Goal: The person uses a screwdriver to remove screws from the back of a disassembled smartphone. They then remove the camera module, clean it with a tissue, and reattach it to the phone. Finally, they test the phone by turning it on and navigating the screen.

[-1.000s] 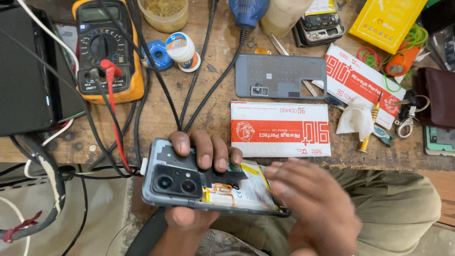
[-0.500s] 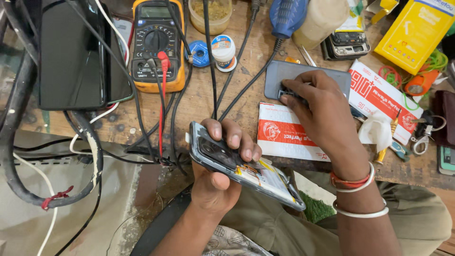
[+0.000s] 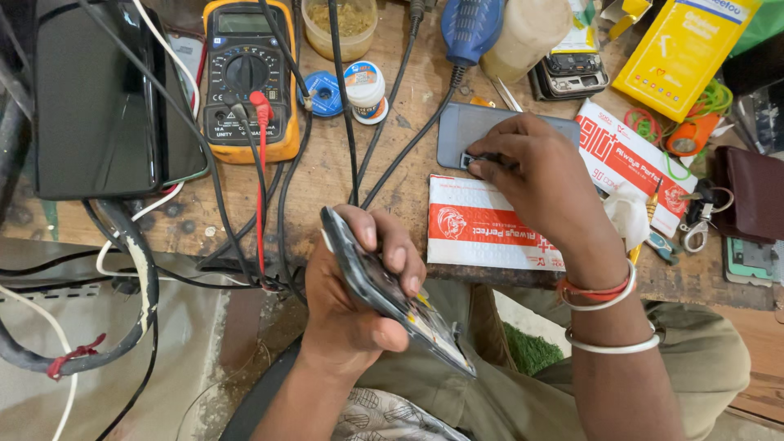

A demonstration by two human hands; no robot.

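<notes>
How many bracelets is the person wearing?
3, all on the right wrist: a red bangle, a white one beside it, and another white one further up the arm. The left wrist shows none.

grey back cover (image 3: 465, 131) partly under right hand (image 3: 543, 175), fingertip contact perhaps hidden

I count two phones under my hands — one opened phone (image 3: 392, 294) and one grey back cover (image 3: 465, 131). Two red-and-white boxes (image 3: 490, 224), one yellow multimeter (image 3: 249, 77), one yellow packet (image 3: 682, 49), two small jars — nothing more countable.
</notes>
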